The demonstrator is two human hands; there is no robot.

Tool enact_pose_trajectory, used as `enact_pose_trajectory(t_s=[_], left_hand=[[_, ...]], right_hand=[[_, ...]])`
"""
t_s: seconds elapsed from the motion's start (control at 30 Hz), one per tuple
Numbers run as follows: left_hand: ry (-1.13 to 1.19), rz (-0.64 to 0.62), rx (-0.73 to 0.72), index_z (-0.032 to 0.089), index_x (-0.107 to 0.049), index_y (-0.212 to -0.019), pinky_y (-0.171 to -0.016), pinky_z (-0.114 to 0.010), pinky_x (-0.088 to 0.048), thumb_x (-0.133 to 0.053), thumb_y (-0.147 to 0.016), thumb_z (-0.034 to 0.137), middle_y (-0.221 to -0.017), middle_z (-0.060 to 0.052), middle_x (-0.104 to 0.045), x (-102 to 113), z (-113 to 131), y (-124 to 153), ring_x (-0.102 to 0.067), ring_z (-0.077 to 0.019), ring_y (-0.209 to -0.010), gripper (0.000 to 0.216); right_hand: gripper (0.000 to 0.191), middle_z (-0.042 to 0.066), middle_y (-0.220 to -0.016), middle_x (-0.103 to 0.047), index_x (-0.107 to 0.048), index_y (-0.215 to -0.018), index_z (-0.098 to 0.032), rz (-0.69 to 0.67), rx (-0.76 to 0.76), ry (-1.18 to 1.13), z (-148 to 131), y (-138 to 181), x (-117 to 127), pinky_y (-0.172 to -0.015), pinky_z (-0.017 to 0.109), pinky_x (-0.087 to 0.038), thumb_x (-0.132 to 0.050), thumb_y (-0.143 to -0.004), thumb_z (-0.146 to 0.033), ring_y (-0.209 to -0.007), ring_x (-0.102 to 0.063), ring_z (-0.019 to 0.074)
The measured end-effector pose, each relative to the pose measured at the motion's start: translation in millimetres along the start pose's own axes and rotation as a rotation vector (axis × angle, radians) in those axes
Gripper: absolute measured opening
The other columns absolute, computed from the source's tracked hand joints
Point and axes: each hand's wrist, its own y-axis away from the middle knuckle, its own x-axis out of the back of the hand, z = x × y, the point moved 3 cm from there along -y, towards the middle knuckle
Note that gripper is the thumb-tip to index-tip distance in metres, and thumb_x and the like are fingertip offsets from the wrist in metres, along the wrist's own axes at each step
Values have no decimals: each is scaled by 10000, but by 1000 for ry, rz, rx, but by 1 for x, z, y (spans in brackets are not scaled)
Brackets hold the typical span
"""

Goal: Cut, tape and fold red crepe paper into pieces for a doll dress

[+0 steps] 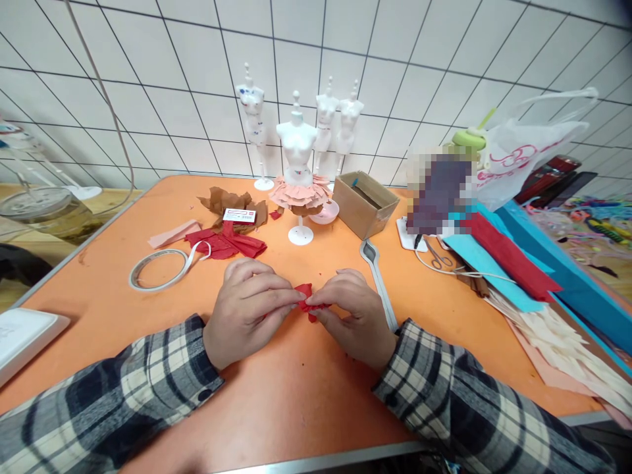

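My left hand (249, 306) and my right hand (353, 316) meet over the orange table (306, 395), both pinched on one small piece of red crepe paper (306, 299) held between the fingertips. Beyond them lies a strip of red crepe paper (230, 243) next to crumpled brown paper (230, 201) and a small white label (239, 215). A white mini mannequin (297, 148) wearing a pink ruffled paper skirt (300, 192) stands on a round base behind.
A roll of double-sided tape (158, 268) lies at left, a pink strip (172, 234) beyond it. Three bare mannequins (328, 115) stand by the tiled wall. A cardboard box (364, 203), grey utility knife (378, 276), scissors (437, 255) and stacked coloured papers (513, 263) sit at right.
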Motion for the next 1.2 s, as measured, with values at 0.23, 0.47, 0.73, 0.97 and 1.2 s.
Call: enact_pose_trajectory(t_s=[0.23, 0.47, 0.73, 0.97, 1.2], left_hand=[[-29, 4, -9, 249, -670, -956, -803, -407, -413, -652, -812, 109, -823, -1, -729, 0, 1, 2, -564, -201, -811, 202], [-28, 1, 1, 238, -675, -940, -803, -395, -427, -658, -806, 123, -808, -4, -726, 0, 2, 1, -580, -196, -798, 178], [-61, 16, -29, 252, -673, -945, -813, -385, -413, -648, -807, 136, -805, 7, -729, -2, 2, 3, -588, -185, -791, 182], [-51, 41, -30, 250, -668, -935, -833, -392, -414, -656, -795, 146, -793, 6, -728, -2, 5, 3, -612, -180, -785, 174], [-60, 25, -27, 254, -663, -954, -853, -409, -399, -644, -802, 131, -808, 4, -730, -2, 4, 5, -607, -189, -799, 197]], right_hand=[[55, -17, -730, -736, -656, -855, -237, -3, -25, 31, -2, -1, 2, -952, 385, -381, -609, -880, -226, -696, -657, 139], [79, -13, -761, -735, -655, -850, -235, -59, -40, 32, -4, -1, 1, -974, 388, -371, -585, -871, -206, -732, -662, 142], [60, -12, -759, -739, -632, -852, -238, -2, -40, 44, -5, 2, -1, -977, 406, -397, -595, -851, -191, -711, -670, 146], [68, -16, -761, -747, -634, -864, -247, 30, -32, 42, -8, 1, 2, -1010, 426, -385, -594, -864, -192, -710, -686, 143], [63, -23, -752, -745, -635, -850, -237, 3, -14, 54, -10, 0, 4, -1013, 422, -367, -602, -853, -183, -696, -677, 136]])
